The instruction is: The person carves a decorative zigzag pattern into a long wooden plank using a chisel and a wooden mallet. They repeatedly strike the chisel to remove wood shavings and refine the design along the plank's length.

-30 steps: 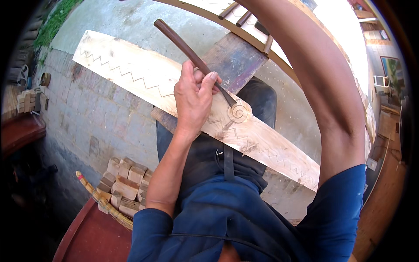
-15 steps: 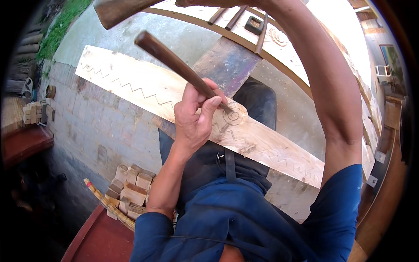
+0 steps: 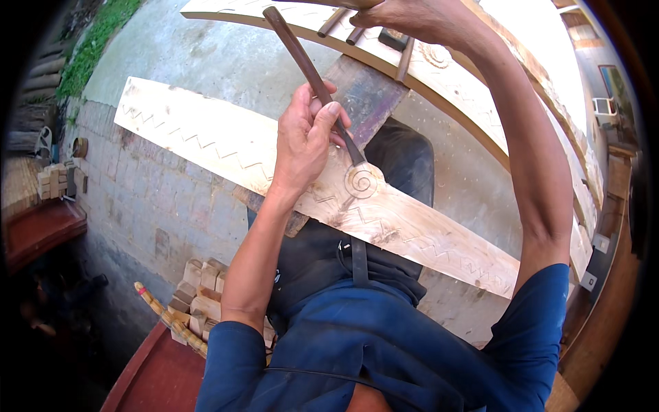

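A wood-carving chisel [image 3: 302, 55] with a long brown handle is gripped low down by my left hand [image 3: 301, 144]. Its tip meets the upper edge of a spiral rosette [image 3: 361, 180] cut in a pale wooden board [image 3: 206, 137]. Zigzag lines run along the board on both sides of the rosette. At the top edge, my right hand [image 3: 405, 17] is closed around the handle of a wooden mallet [image 3: 319, 3], whose head lies outside the picture. The board slants across my lap and rests on a dark-stained plank [image 3: 364, 93].
Beyond the board, another carved pale timber [image 3: 473, 110] curves across, with several tool handles [image 3: 405, 62] and a small dark box [image 3: 393, 39] on it. Wooden blocks [image 3: 202, 295] and a curved yellowish stick [image 3: 161, 312] lie on a red surface [image 3: 154, 374] at lower left.
The chisel's tip has moved up to the rosette's upper edge, and its handle stands steeper. The mallet has risen mostly out of the picture, with my right hand shifted down slightly into view.
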Available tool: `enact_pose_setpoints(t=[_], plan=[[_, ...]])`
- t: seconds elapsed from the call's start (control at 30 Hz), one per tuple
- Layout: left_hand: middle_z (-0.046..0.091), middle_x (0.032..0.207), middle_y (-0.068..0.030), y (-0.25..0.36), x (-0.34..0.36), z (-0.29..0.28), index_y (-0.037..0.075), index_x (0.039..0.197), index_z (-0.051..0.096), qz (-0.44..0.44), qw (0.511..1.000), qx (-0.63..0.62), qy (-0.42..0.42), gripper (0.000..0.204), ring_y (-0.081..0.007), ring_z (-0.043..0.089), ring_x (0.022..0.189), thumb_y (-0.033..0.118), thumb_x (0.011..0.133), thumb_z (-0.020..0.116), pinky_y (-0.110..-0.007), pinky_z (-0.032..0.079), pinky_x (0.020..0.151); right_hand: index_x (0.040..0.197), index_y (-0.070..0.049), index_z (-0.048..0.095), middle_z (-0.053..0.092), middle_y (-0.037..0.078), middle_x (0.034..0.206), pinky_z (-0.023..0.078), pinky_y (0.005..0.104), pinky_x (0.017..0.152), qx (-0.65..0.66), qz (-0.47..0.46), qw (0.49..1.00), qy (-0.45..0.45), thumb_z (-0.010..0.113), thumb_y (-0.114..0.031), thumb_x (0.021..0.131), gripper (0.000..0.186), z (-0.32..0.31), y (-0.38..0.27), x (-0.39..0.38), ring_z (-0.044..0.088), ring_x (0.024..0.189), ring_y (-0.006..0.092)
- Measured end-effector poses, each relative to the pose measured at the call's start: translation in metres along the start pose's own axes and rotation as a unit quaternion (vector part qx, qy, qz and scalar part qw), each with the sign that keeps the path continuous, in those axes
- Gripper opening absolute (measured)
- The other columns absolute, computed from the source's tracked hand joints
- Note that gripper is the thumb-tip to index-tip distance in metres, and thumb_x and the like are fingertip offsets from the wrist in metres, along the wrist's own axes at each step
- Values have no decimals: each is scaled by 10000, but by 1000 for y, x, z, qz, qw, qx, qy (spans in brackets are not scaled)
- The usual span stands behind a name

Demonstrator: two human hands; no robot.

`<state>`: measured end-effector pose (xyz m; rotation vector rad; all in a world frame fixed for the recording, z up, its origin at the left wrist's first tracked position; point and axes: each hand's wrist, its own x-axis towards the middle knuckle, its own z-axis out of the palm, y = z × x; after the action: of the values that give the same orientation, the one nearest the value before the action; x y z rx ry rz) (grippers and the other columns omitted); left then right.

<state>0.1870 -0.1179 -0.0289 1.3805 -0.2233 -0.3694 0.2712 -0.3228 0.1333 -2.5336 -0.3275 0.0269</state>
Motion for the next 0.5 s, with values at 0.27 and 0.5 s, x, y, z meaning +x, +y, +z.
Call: enact_pose_setpoints(t=[0.27, 0.5], plan=[[699, 870, -63, -1, 4, 0, -19, 1337, 534, -6, 1000, 23, 2, 263, -115, 689, 756, 106, 1106, 555, -249, 578, 628, 1202, -24, 746, 781, 201, 923, 593, 432, 790, -24, -56, 998, 29, 773, -184, 775, 457, 6, 8, -6, 763, 857, 333], [705, 907, -52, 3, 11, 6, 10, 1365, 536, -22, 996, 77, -35, 282, -117, 712, 798, 165, 1130, 555, -243, 583, 678, 1074, -21, 728, 744, 186, 829, 565, 444, 706, -57, -64, 996, 35, 762, -214, 766, 365, 16, 42, 36, 735, 769, 328]])
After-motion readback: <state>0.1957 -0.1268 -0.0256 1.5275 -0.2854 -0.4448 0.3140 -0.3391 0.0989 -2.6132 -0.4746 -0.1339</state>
